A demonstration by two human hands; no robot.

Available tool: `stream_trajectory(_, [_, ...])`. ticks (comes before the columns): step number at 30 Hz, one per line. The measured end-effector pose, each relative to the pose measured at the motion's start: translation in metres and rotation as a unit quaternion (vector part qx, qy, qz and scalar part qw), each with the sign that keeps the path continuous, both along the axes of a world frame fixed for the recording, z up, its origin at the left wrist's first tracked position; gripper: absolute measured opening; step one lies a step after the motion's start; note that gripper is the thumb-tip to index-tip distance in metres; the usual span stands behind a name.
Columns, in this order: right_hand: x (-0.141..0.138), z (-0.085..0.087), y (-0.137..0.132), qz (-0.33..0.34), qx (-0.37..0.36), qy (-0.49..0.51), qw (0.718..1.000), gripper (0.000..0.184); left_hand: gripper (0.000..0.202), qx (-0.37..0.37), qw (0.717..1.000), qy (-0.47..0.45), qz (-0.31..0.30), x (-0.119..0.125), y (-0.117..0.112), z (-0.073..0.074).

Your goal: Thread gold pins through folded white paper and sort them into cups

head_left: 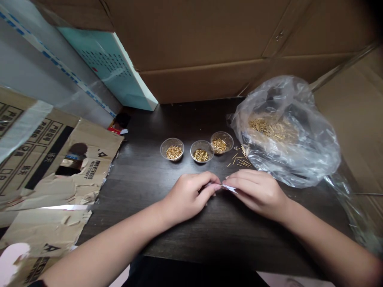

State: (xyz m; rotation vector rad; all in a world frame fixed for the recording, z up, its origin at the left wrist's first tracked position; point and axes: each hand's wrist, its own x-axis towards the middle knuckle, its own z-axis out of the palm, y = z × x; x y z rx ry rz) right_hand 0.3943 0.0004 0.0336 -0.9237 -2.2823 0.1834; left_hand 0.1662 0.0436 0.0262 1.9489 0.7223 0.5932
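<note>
Over the dark tabletop my left hand (191,194) and my right hand (259,192) meet at the fingertips. My left thumb and forefinger pinch the end of a thin gold-coloured metal pin (222,185). In my right fingers is a small white strip (229,188), paper-like, lying against the pin; most of it is hidden by the fingers. Beyond my hands stand three clear plastic cups: a left one (164,153), a middle one (193,146) and a right one (229,138), each holding small gold-coloured metal pieces. Loose gold pins (243,162) lie just past my right fingertips.
A clear plastic bag (317,147) with many gold pins inside rests at the right. Cardboard walls (203,40) rise at the back and right. Torn printed cardboard (89,159) borders the left side, and a pale blue panel (119,79) leans at the back left.
</note>
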Motion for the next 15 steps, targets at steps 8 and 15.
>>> stream_trajectory(8, [-0.003, -0.01, -0.003, -0.019, -0.001, -0.034, 0.999, 0.014, 0.016, 0.046, 0.999, 0.012, -0.001, 0.0, -0.001, 0.002])
stream_trajectory(15, [-0.01, -0.012, -0.003, -0.017, -0.042, -0.025, 0.999, 0.013, 0.017, 0.063, 0.998, 0.022, 0.001, -0.001, -0.001, -0.002])
